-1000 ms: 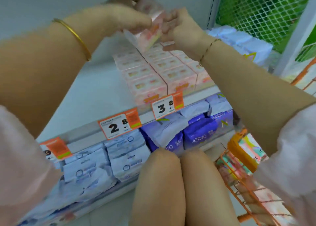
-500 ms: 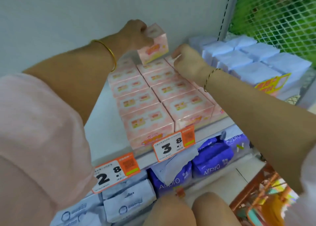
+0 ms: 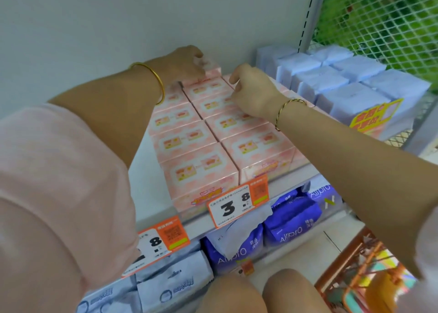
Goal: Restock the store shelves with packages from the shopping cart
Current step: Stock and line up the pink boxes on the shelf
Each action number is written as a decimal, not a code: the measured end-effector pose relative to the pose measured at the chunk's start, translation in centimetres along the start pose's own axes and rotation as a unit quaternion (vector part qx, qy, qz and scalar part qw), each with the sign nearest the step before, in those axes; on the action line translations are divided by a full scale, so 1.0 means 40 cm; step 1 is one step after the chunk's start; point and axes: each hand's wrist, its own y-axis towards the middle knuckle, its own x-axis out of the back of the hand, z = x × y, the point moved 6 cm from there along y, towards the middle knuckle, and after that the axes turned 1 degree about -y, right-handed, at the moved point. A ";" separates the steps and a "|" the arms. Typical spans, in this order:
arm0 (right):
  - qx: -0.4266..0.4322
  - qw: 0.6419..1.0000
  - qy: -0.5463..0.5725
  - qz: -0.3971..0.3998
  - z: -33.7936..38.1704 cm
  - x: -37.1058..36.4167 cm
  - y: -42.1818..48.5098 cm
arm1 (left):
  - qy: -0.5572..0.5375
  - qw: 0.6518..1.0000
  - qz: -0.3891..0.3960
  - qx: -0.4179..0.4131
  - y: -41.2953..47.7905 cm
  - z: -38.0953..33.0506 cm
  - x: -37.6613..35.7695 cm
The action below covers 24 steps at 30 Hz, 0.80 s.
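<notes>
Two hands: both are up at the back of the pink stack, close together but not touching.
Left hand [image 3: 187, 61]: fingers are curled over the rearmost small pink cardboard box [image 3: 213, 70], gripping it from above. Motion blur smears the fingertips and the box top.
Rearmost box position: far end of the stack, by the white back panel. Its underside is hidden, so can't tell whether it is seated.
Right hand [image 3: 253, 92]: knuckles up, fingers bent, resting on the stacked pink printed boxes [image 3: 199, 168]. The palm side is hidden, so can't tell whether it pinches anything.
Pink stack: two rows run front to back on the white metal upper shelf [image 3: 296, 176]. A third row on the right is mostly behind the right forearm.
Tags: an orange-and-white price tag [image 3: 237, 203] on the shelf edge reads 3 8. On the second orange-and-white tag [image 3: 163, 240], half under the pink sleeve [image 3: 59, 194], only an 8 is readable.
Cart: the orange wire shopping cart [image 3: 348, 263] is at bottom right, cut off by the frame and the right arm. Its contents are a colourful blur.
Right of stack: pale blue soft packs [image 3: 343, 80] carry a yellow sticker [image 3: 376, 116] whose text is unreadable.
Lower shelf: purple Allpro packs [image 3: 291, 225] and grey-white soft packs [image 3: 170, 286], the latter cropped at the bottom.
Wrists: gold bangle [image 3: 155, 80] on the left, thin gold chain bracelet [image 3: 289, 107] on the right.
</notes>
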 end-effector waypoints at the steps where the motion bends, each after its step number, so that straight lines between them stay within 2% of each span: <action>1: 0.000 1.000 -0.004 0.001 -0.001 -0.002 0.001 | 0.010 1.000 0.012 0.004 0.000 0.003 -0.008; 4: 0.001 1.000 -0.007 0.009 -0.001 -0.005 0.002 | 0.070 0.997 0.036 -0.007 -0.031 -0.015 -0.025; 7: 0.009 1.000 0.030 0.000 0.007 0.016 -0.013 | 0.096 0.995 0.018 -0.017 -0.062 -0.042 -0.014; 11: 0.014 0.990 0.133 -0.041 0.000 0.096 -0.076 | 0.018 0.997 -0.033 -0.066 -0.124 -0.139 0.032; 14: 0.000 0.983 0.172 -0.068 -0.048 0.185 -0.183 | -0.098 0.982 -0.079 -0.140 -0.229 -0.288 0.027; 17: -0.052 0.979 0.185 -0.074 -0.140 0.277 -0.331 | -0.197 0.949 -0.091 -0.230 -0.368 -0.453 -0.039; 19: -0.113 0.975 0.181 -0.064 -0.224 0.329 -0.432 | -0.240 0.934 -0.073 -0.253 -0.451 -0.552 -0.107; 21: -0.190 0.965 0.173 -0.043 -0.313 0.369 -0.538 | -0.248 0.928 -0.032 -0.274 -0.517 -0.644 -0.185; 24: -0.286 0.953 0.101 0.018 -0.440 0.388 -0.678 | -0.216 0.924 0.010 -0.316 -0.598 -0.751 -0.278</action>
